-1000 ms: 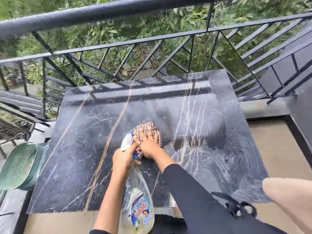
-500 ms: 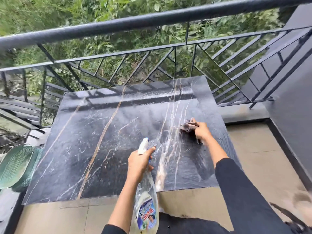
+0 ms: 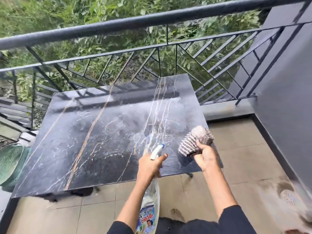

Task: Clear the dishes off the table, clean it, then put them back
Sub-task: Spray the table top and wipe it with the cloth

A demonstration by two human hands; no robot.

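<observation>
Head view: the table (image 3: 101,132) fills the middle of the frame, its far edge close to the black railing (image 3: 152,22) and its near edge toward the person. Both hands are at the table's near right corner. The left hand (image 3: 149,164) grips the neck of a spray bottle (image 3: 151,205), fingers curled round it just inside the table's near edge. The right hand (image 3: 206,157) clutches a bunched striped cloth (image 3: 194,141) over the table's right edge, beside the left hand but apart from it. A dark shadow lies on the tabletop under the cloth.

The tabletop is dark, marble-like stone with white and tan veins, glossy and streaked with wet smears, and it mirrors the railing bars.

The bottle's long axis runs from the table's near edge back toward the person, its clear body hanging below the tabletop level, and its white nozzle (image 3: 157,151) points toward the table's far side. A green mesh seat (image 3: 10,162) sits off the table's left edge.
</observation>
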